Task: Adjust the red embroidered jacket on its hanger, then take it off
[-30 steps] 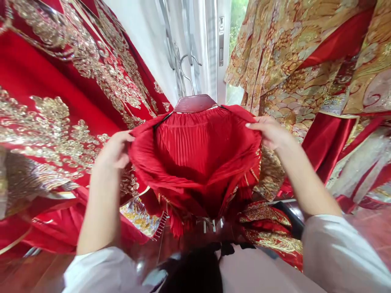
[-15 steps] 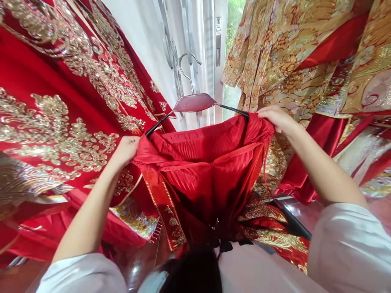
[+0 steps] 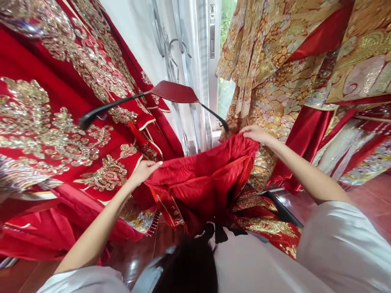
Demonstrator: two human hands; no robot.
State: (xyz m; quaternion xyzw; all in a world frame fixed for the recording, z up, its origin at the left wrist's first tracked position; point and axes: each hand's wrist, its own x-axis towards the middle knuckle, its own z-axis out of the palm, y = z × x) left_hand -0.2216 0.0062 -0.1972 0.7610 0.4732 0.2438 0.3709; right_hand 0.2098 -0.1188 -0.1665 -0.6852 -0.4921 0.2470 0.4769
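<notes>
A red pleated garment hangs between my two hands. My left hand pinches its left edge, below the hanger. My right hand grips its right edge, close under the right tip of the hanger. The hanger has a dark red middle, black arms and a metal hook. Its left arm is bare and sticks out over the embroidered cloth, well above my left hand. The lower part of the garment drops out of sight behind dark hair at the bottom.
Red robes with gold and silver embroidery fill the left side. Gold-patterned robes hang on the right. A white curtain and a window frame lie behind. The floor is glossy reddish wood.
The garment has come off the hanger's left arm and dropped lower. My left hand moved down and right with its edge. The hanger rose and tilted, its left arm now bare.
</notes>
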